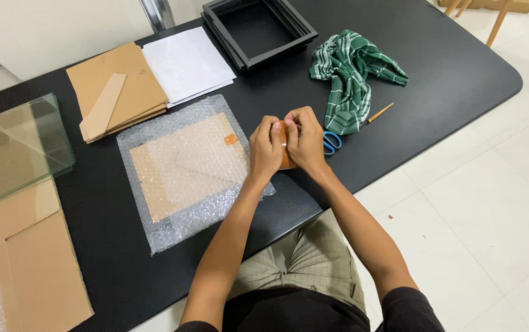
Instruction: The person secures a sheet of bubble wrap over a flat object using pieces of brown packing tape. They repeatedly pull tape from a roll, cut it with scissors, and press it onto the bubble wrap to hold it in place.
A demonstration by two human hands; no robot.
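Left hand [266, 149] and right hand [306, 142] pressed together near the centre of the black oval tabletop [437, 67], fingertips of both pinching a brown roll of packing tape [285, 154] held upright between the palms, just off the 3 o'clock edge of the wrapped parcel. Roll mostly hidden by the fingers; loose tape end not discernible. Flat rectangular parcel in clear bubble wrap [190, 169] lying on the tabletop at 9 o'clock of the hands, brown board showing through, one short strip of brown tape [231, 139] stuck near its upper right corner. Blue-handled scissors [331, 142] touching or just beside the right hand at 3 o'clock, partly under the crumpled green-and-white checked cloth [353, 77] at 1 o'clock. Thin wooden brush or pencil [379, 113] beside the cloth, at 2 o'clock of the hands. Stack of black rectangular frames [258, 27] at 12 o'clock, near the far edge. White paper sheets [187, 61] and brown cardboard sheets [117, 86] at 10 to 11 o'clock, side by side, a narrow cardboard strip on top of the latter. Clear glass panes [21, 144] at 9 o'clock, well apart, resting partly over a large flat cardboard piece [37, 264] at 8 o'clock.
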